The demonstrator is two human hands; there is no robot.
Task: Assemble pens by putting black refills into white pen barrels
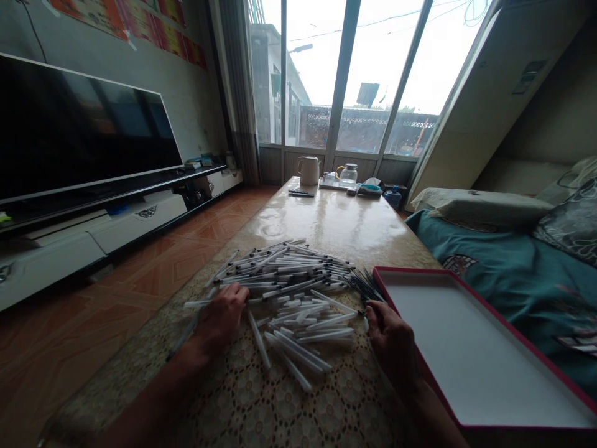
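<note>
A heap of slim white pens [289, 267] with black tips lies across the patterned table. In front of it are loose white pen barrels [303, 348], some crossing each other. My left hand [226, 308] is at the near left edge of the heap, fingers curled down among the pens; what they close on is hidden. To the right, my right hand [389, 326] is closed in a pinch beside a bunch of thin black sticks [366, 285], which look like pen refills. A small white end shows by its thumb, too small to identify.
A shallow white tray with a red rim [466, 348] stands right of my right hand. At the table's far end are a pitcher [308, 170], a glass jug [348, 175] and a tissue pack [370, 187]. A teal-covered seat [504, 267] runs along the right.
</note>
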